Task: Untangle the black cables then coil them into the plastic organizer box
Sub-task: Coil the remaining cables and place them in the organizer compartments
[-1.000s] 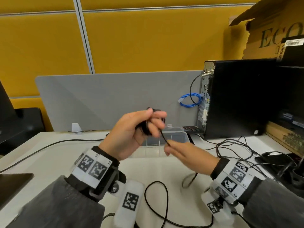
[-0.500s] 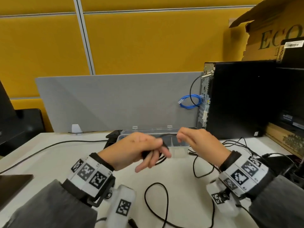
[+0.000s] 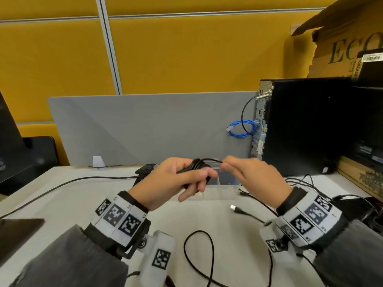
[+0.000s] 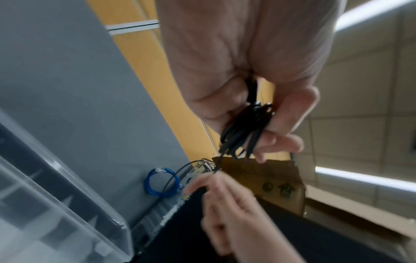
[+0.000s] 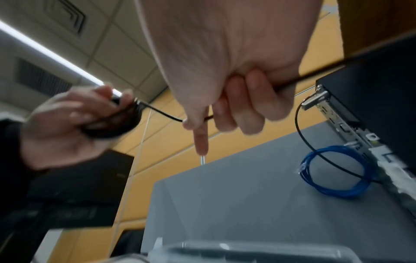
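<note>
While the clear plastic organizer box (image 3: 226,180) waits on the white desk (image 3: 62,206), just in front of the grey divider panel (image 3: 145,125), both hands work in the air right above its near edge. Compared with a second ago, when the left hand (image 3: 172,181) was raised high and the right hand (image 3: 257,179) sat low by the desk, the two are now level with each other over the box. That left hand curls its fingers around a bundle of black cable (image 3: 196,165), several loops stacked tight, as the left wrist view shows plainly. To the right of the box's middle, the right hand pinches the free strand (image 3: 213,160) between thumb and fingers, and the strand runs short and taut from the bundle to that pinch. Half a second ago the gap between the hands looked wider and the cable hung lower, so I judge another turn is going on and the slack is nearly used up. One cable looks close to finished and ready to drop into a compartment. Nearer the person than the box, a loose black loop (image 3: 199,257) lies on the desk, and a small plug end (image 3: 233,207) rests off the box's right front corner, so more winding seems left.
</note>
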{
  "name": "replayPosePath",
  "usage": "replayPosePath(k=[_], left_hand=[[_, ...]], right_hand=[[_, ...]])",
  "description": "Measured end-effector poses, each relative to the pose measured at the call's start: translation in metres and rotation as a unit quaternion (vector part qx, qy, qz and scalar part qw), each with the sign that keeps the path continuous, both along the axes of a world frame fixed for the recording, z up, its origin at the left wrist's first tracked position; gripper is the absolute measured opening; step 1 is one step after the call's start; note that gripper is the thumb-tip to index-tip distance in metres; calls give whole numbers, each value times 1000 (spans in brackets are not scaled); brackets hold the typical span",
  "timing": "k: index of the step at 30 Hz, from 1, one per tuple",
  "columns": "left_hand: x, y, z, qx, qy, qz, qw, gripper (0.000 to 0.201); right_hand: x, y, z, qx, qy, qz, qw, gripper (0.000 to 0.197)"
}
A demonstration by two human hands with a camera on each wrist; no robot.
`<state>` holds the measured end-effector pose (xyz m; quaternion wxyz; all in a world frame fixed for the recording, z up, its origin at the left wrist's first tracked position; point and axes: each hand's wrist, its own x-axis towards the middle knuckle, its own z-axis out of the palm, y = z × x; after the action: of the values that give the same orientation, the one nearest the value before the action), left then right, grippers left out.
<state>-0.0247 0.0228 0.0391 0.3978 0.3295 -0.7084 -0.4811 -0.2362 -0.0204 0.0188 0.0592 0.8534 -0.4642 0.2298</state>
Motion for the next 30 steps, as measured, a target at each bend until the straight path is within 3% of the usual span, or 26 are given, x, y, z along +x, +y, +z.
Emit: replayPosePath(k=[3, 6, 8, 11, 13, 15, 17, 20, 22, 24, 26, 28, 30], left_hand=[[-4, -2, 4, -63, 43, 64, 995, 22], [-7, -9, 0, -112, 26, 152, 982, 46], [-10, -11, -5, -119, -27, 159, 980, 56], [-5, -11, -16, -129, -165, 137, 968, 56], [0, -11, -16, -93, -165, 73, 979, 51], [4, -6, -10, -26, -87, 8, 996, 31], [6, 1, -1, 24, 57, -25, 998, 14], [3, 3, 13, 34, 288, 8, 957, 20], [2, -5, 14, 11, 347, 63, 936, 33], [1, -15, 11, -22, 256, 140, 956, 39], [1, -21, -2, -88, 66, 181, 977, 48], [1, -23, -16, -137, -111, 170, 970, 56], [2, -19, -25, -100, -142, 108, 979, 63]], right_hand=[[9, 12, -16, 49, 96, 46, 993, 36], [25, 35, -18, 117, 90, 142, 979, 28], [34, 47, -12, 128, 70, 184, 972, 26], [33, 45, 5, 44, -16, 153, 987, 27], [23, 31, 12, 0, -103, 118, 988, 34], [13, 16, 13, 0, -133, 93, 987, 42], [10, 5, 6, 21, -78, 64, 995, 46], [9, -3, -11, 106, -4, 61, 992, 33], [14, 4, -21, 148, 44, 86, 984, 23], [25, 20, -25, 162, 76, 126, 976, 19], [36, 34, -18, 143, 47, 174, 973, 22], [39, 36, -5, 93, -51, 199, 974, 33], [32, 25, 4, 15, -175, 180, 968, 34]])
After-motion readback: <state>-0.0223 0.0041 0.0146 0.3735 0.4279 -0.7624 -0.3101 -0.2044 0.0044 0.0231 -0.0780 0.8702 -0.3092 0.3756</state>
